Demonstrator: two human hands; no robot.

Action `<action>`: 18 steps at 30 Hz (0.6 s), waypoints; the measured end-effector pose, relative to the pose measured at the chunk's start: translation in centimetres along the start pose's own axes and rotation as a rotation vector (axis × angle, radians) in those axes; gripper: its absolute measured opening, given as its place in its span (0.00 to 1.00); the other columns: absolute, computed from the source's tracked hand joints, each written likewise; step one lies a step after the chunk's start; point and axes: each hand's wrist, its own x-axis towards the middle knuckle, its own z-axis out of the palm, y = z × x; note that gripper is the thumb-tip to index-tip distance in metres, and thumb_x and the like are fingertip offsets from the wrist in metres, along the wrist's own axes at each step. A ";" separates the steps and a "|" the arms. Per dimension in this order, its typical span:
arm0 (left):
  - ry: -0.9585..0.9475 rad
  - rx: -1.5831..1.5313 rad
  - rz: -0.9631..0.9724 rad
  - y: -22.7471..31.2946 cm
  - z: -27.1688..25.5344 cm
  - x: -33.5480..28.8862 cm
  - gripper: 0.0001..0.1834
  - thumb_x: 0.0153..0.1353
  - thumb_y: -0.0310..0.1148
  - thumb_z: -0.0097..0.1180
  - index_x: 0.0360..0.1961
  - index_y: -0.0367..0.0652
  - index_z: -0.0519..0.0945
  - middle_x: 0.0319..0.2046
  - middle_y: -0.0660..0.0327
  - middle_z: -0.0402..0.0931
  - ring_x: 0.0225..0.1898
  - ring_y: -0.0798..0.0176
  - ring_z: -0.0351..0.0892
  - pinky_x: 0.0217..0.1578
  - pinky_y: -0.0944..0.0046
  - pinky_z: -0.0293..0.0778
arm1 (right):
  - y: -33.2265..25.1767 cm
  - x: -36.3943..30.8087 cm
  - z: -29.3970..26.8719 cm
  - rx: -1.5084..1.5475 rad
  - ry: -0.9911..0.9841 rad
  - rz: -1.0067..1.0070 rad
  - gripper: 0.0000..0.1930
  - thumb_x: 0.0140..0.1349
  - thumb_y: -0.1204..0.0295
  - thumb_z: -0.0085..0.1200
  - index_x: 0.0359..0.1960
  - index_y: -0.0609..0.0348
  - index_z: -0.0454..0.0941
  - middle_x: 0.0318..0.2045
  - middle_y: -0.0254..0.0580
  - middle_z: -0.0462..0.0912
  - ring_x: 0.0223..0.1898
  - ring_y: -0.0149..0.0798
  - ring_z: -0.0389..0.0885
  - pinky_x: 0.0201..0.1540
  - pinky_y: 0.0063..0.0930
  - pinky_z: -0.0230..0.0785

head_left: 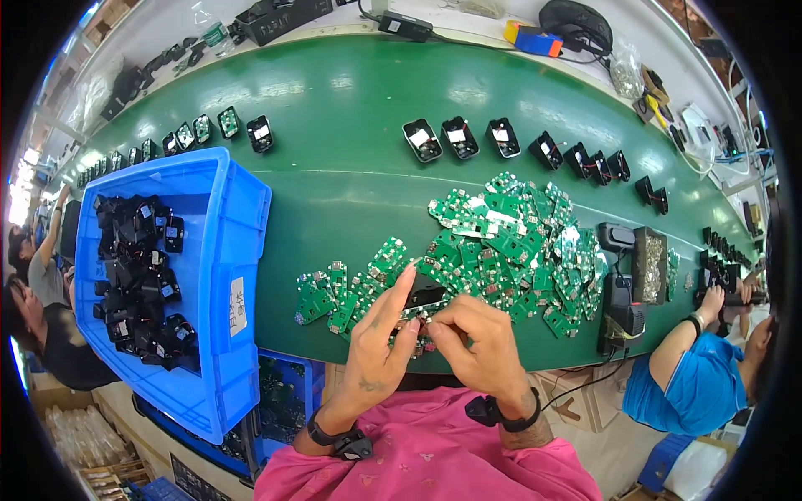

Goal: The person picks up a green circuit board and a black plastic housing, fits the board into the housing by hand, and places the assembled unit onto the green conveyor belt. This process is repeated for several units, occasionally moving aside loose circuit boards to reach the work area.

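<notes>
My left hand (380, 342) grips a small black plastic housing (426, 292) from the side, with the index finger stretched along it and the thumb below. My right hand (476, 338) is closed in a pinch at the housing's near edge. What lies between its fingertips is too small and too covered to make out. Close beyond both hands spreads a large heap of green circuit boards (510, 242), some with white stickers.
At the left stands a blue crate (221, 309) with many black housings (146, 275). A row of open black cases (459, 138) lines the far side of the green table (342, 200). On the right are a box of small metal parts (650, 265) and a person in blue (693, 376).
</notes>
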 end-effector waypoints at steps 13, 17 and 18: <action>-0.106 0.202 0.221 0.5 -0.4 0.2 0.34 0.57 0.15 0.52 0.68 0.38 0.68 0.56 0.44 0.75 0.49 0.46 0.80 0.50 0.58 0.76 | 0.3 0.2 -1.6 0.077 -0.143 0.080 0.03 0.56 0.78 0.58 0.26 0.64 0.78 0.21 0.41 0.74 0.18 0.39 0.74 0.22 0.33 0.64; -0.115 0.188 0.222 0.6 -0.3 0.4 0.34 0.57 0.15 0.52 0.68 0.40 0.69 0.56 0.44 0.75 0.49 0.45 0.80 0.49 0.58 0.76 | 0.2 0.4 -2.1 0.065 -0.184 0.102 0.04 0.55 0.76 0.58 0.26 0.64 0.79 0.21 0.41 0.76 0.18 0.37 0.74 0.23 0.32 0.65; -0.117 0.187 0.223 0.7 -0.3 0.5 0.34 0.57 0.15 0.52 0.68 0.40 0.69 0.56 0.44 0.75 0.49 0.45 0.80 0.49 0.58 0.76 | 0.2 0.4 -2.2 0.071 -0.204 0.126 0.04 0.55 0.76 0.58 0.26 0.65 0.79 0.21 0.41 0.76 0.18 0.37 0.74 0.23 0.32 0.66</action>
